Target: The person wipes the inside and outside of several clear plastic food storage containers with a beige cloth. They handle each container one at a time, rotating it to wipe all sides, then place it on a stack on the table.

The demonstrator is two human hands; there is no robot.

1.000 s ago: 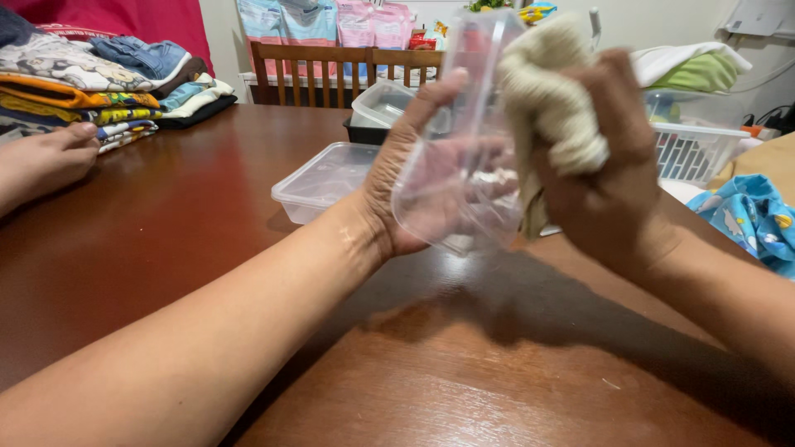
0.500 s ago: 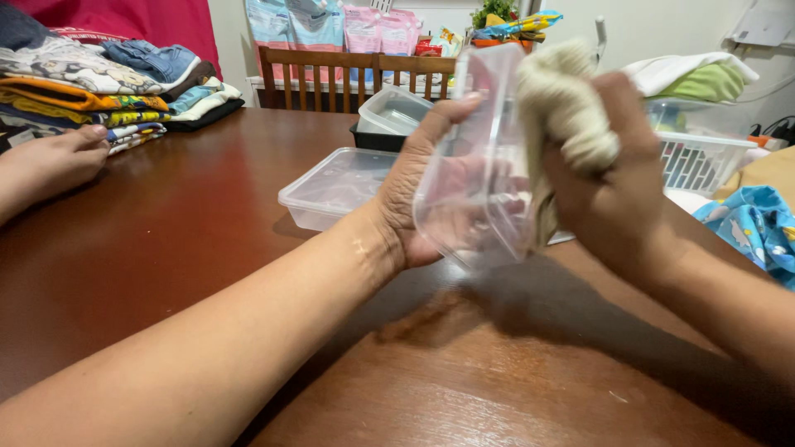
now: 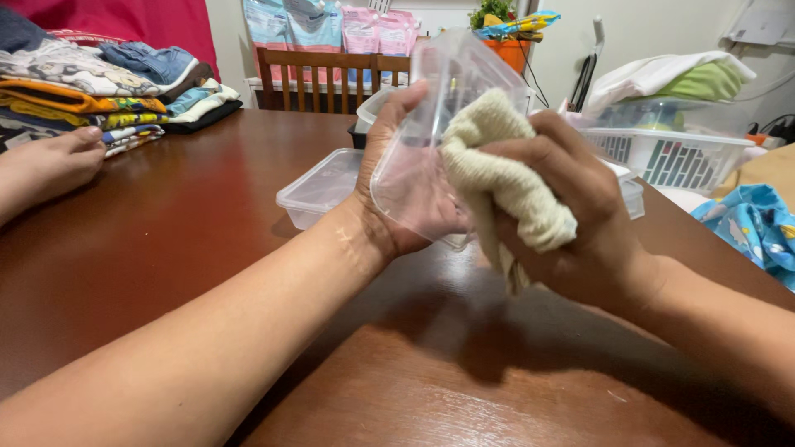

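My left hand (image 3: 396,157) holds a clear plastic container (image 3: 431,108) upright above the brown wooden table (image 3: 166,248), its open side turned towards my right hand. My right hand (image 3: 571,207) grips a bunched cream cloth (image 3: 501,178) and presses it against the inside of the container. Part of the cloth hangs down below my right palm.
Another clear container (image 3: 319,186) lies upside down on the table behind my left wrist, with more containers beyond it. Another person's hand (image 3: 50,161) rests at the left by folded clothes (image 3: 91,79). A white basket (image 3: 671,153), blue patterned fabric (image 3: 754,223) and wooden chairs (image 3: 319,74) stand around.
My right hand has brought the cloth down from the container's top edge into its open side. The container has tilted and shifted slightly left.
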